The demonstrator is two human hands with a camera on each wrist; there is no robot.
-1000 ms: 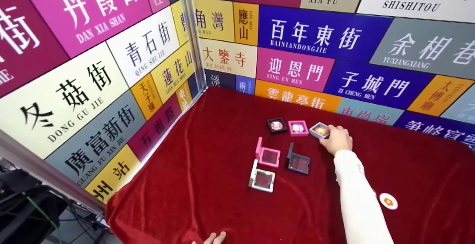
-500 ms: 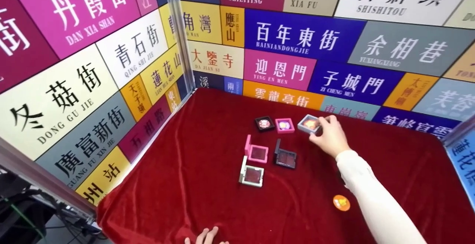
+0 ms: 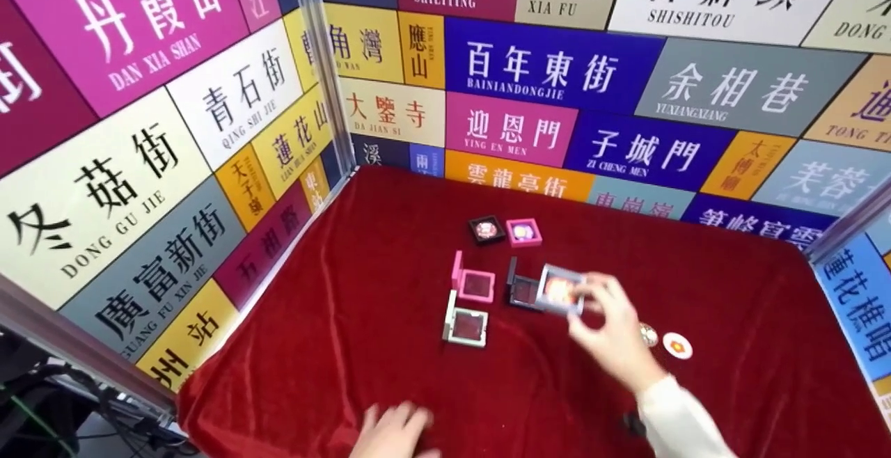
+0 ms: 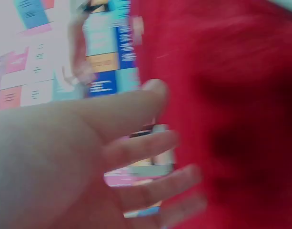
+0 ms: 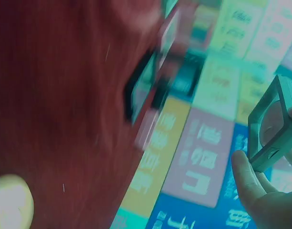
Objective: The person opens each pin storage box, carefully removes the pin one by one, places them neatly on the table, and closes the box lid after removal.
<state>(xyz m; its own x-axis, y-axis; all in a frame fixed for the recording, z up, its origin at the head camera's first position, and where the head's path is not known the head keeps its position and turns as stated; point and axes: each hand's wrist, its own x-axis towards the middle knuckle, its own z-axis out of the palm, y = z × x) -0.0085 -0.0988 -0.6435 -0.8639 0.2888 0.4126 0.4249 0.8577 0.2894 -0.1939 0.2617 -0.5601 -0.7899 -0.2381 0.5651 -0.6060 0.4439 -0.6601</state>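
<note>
My right hand (image 3: 616,329) pinches a grey square box (image 3: 551,289) by its side, with a round orange-red badge inside. Raised off the cloth, the box overlaps the dark open case (image 3: 522,292) in the head view. The right wrist view shows the box (image 5: 277,131) tilted, thumb and fingers at its edges. Low in the head view, my left hand (image 3: 393,433) is over the red cloth, blurred, holding nothing. Its fingers are spread and fairly straight in the left wrist view. A pink open case (image 3: 477,286) and a pale green open case (image 3: 469,327) lie left of the dark one.
A black box (image 3: 486,230) and a pink box (image 3: 523,232), each with a round badge, sit farther back. A white flower badge (image 3: 677,346) and another badge (image 3: 648,335) lie right of my right hand. Sign-covered walls border the red cloth (image 3: 334,346).
My right hand has lifted the grey box from the right end of the back row and brought it nearer. My left hand has come farther into view. The head view has shifted right.
</note>
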